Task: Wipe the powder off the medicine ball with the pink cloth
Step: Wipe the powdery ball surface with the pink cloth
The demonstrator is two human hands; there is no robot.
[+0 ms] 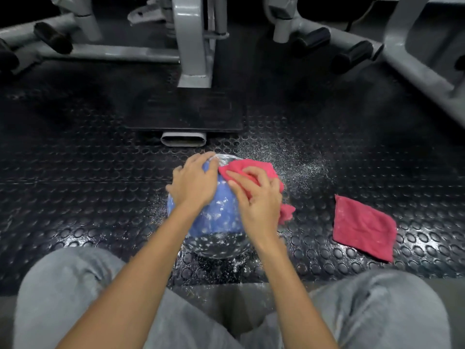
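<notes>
A gym is shown. The floor [75, 177] around the left hand [193, 183] is covered with black studded rubber matting. Beyond that hand, grey steel machine frames [191, 46] with black padded rollers [54, 37] are seen; under it, a medicine ball [219, 219] is steadied. White powder [297, 162] is scattered beyond the right hand [260, 201].

We see through one wide-angle camera worn on the head, facing forward and steeply down over our own knees [75, 285] to the studded rubber floor [75, 172]. The medicine ball [221, 217], the left hand [193, 182] and the right hand [259, 197] on the pink cloth [254, 166] lie close below the lens, at mid-frame. The grey machine frames [193, 46] stand farther off along the top edge, their bars splayed outward by the wide lens.
</notes>
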